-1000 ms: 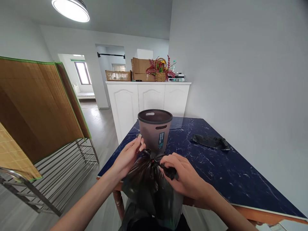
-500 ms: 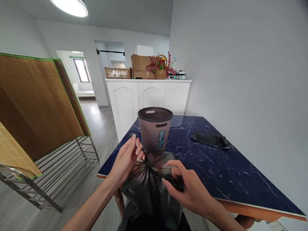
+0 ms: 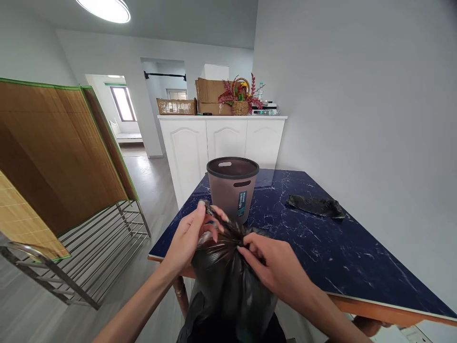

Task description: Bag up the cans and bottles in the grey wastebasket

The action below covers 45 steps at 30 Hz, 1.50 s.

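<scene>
A full black garbage bag (image 3: 232, 286) hangs at the near edge of the table, close to my body, its top gathered into a twisted neck. My left hand (image 3: 191, 233) pinches one end of the gathered plastic between thumb and fingers. On the other side, my right hand (image 3: 269, 255) grips the neck of the bag with thumb and forefinger, right at the gather. Just behind the bag stands a brownish trash can (image 3: 230, 190) with a black rim, handle slots and a blue-green label. The bag hides the foot of the can.
A dark blue marble-patterned table (image 3: 307, 247) carries a folded black plastic piece (image 3: 316, 206) at right. Behind it, a white cabinet (image 3: 189, 147) holds cardboard boxes (image 3: 214, 97) and a flower basket (image 3: 241, 107). A metal rack (image 3: 107, 252) with bamboo mats (image 3: 60, 157) stands at left.
My right hand has moved left and closed on the bag's neck. The plastic end in my left hand now stretches taut toward it. The bag's top looks more tightly bunched.
</scene>
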Available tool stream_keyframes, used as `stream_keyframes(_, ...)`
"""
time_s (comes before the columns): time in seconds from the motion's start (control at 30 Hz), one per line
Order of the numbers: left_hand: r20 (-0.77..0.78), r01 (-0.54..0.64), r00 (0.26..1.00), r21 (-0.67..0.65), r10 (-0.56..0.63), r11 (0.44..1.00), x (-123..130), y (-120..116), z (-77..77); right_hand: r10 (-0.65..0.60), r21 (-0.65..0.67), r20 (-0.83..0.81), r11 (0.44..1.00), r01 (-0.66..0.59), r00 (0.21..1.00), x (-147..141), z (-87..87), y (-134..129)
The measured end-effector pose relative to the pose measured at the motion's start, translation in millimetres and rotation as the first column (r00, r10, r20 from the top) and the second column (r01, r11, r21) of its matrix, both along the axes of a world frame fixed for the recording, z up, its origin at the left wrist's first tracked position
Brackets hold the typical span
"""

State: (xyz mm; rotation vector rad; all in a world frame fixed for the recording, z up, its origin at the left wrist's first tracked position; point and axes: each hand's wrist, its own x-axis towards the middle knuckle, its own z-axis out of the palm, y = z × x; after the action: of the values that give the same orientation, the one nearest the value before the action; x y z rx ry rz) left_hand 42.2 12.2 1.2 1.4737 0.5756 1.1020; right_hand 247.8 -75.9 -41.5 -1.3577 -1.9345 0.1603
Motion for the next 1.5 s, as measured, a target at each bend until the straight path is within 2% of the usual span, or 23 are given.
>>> stream_keyframes(0.13,0.012,-0.269,0.963,-0.008,0.269,0.963,-19.7,16.0,-14.6,-0.086,0.016,-0.089,0.996,0.088,0.992,37.9,18.8,-24.5)
stream_keyframes(0.23,-0.078,-0.385,0.92,-0.01,0.383,0.923,-44.8,31.9,-34.6,-0.221,0.082,-0.114,0.969,0.231,0.969,79.6,30.7,-42.8)
stream_keyframes(0.4,-0.305,-0.445,0.854,-0.007,0.422,0.895,-91.0,47.8,-68.7,-0.516,0.042,-0.046,0.854,0.518,0.855,163.3,32.6,-65.7)
stream_keyframes(0.53,-0.403,-0.482,0.796,0.028,0.451,0.876,-113.9,52.5,-81.0,-0.66,0.026,0.064,0.751,0.66,0.748,217.9,32.9,-64.3)
stream_keyframes(0.63,-0.442,-0.491,0.766,0.066,0.467,0.868,-115.3,58.4,-82.0,-0.711,-0.016,0.063,0.701,0.713,0.701,246.6,35.8,-53.2)
stream_keyframes(0.77,-0.485,-0.436,0.764,0.099,0.426,0.894,-98.6,72.6,-84.8,-0.811,-0.118,0.027,0.578,0.807,0.585,276.8,33.3,-35.1)
stream_keyframes(0.87,-0.497,-0.397,0.772,0.11,0.396,0.911,-81.2,85.9,-92.7,-0.83,-0.17,0.03,0.545,0.821,0.557,293.1,26.4,-23.9)
stream_keyframes(1.03,-0.5,-0.351,0.781,0.146,0.375,0.925,-57.4,103.1,-105.5,-0.805,-0.204,0.056,0.57,0.796,0.591,305.8,15.4,-14.6)
stream_keyframes(1.13,-0.527,-0.318,0.766,0.187,0.368,0.93,-46.3,104.7,-108.2,-0.793,-0.232,0.08,0.574,0.785,0.604,308.8,10.7,-14.7)
stream_keyframes(1.27,-0.601,-0.265,0.709,0.257,0.368,0.929,-31.4,99.8,-109.7,-0.785,-0.242,0.106,0.575,0.781,0.611,313.6,0.7,-16.0)
stream_keyframes(1.4,-0.645,-0.222,0.683,0.263,0.343,0.939,-21.0,99.5,-111.4,-0.841,-0.192,0.095,0.509,0.839,0.532,311.4,-12.4,-17.6)
stream_keyframes(1.43,-0.646,-0.221,0.685,0.255,0.336,0.941,-19.6,101.1,-112.0,-0.848,-0.155,0.074,0.51,0.846,0.524,307.0,-14.3,-18.7)
stream_keyframes(1.5,-0.644,-0.21,0.697,0.236,0.314,0.949,-17.5,105.6,-113.1,-0.835,-0.029,0.026,0.549,0.835,0.55,290.9,-15.1,-21.6)
